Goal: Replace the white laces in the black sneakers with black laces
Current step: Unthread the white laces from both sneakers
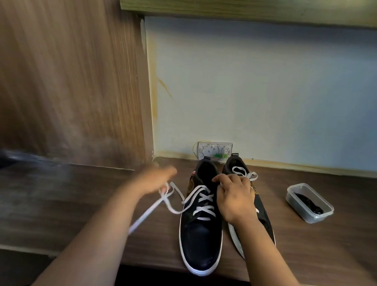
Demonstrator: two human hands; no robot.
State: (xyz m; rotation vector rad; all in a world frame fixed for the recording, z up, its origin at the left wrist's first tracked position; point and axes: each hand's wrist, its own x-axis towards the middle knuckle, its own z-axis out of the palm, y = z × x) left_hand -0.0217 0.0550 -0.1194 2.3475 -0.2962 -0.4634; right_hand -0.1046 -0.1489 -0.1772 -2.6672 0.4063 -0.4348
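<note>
Two black sneakers with white soles stand side by side on the dark wooden desk [60, 199], toes toward me. The left sneaker [201, 235] has its white lace [203, 205] partly undone at the top. My left hand [155, 179], blurred, grips the loose end of that lace and holds it out to the left of the shoe. My right hand [235, 196] presses down on the tongue area between the two shoes and partly hides the right sneaker [263, 218], whose white lace [246, 173] shows near its collar. Black laces [309, 203] lie in a clear plastic container [319, 217] at the right.
A wooden panel [62, 71] rises at the left and a pale wall [268, 100] stands behind the desk. A white socket plate [214, 150] sits on the wall just behind the shoes. A wooden shelf [243, 6] runs overhead. The desk's front edge is near me.
</note>
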